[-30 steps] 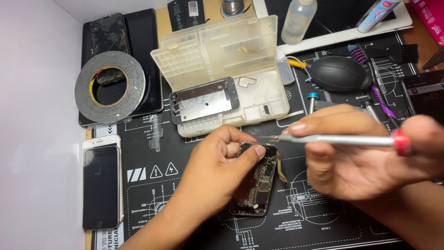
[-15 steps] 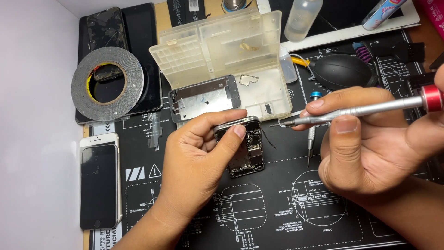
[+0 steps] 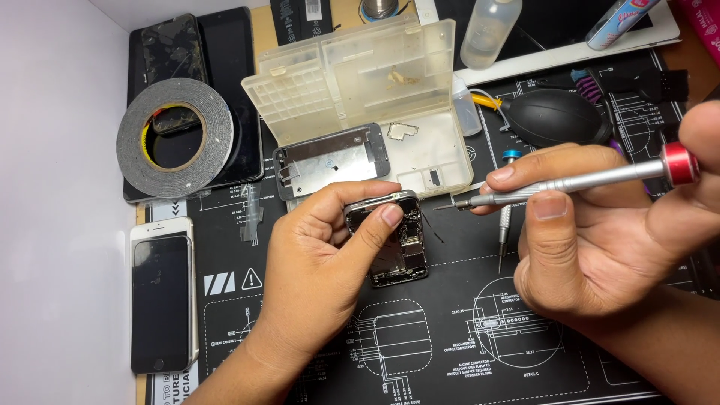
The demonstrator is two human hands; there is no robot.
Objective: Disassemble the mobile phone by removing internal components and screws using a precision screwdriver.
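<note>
In the head view, at the frame's centre, the left hand (image 3: pixel 322 277) pinches an opened phone (image 3: pixel 390 240), tilted above the black mat (image 3: pixel 450 345). At right, the right hand (image 3: pixel 600 232) grips a screwdriver (image 3: pixel 570 184), its tip just beside the phone's upper edge. A plastic box (image 3: pixel 360 82) lies open above.

Two hands are working over the mat: the left hand (image 3: pixel 315 262) and the right hand (image 3: pixel 592 240). Three phones are showing: one opened phone (image 3: pixel 397 240), one white phone (image 3: pixel 161 300), one cracked dark phone (image 3: pixel 169 52). Two screwdrivers (image 3: pixel 570 184) (image 3: pixel 506 202), one tape roll (image 3: pixel 176 135), one clear parts box (image 3: pixel 360 90) and one black air blower (image 3: pixel 555 116) are lying around.
</note>
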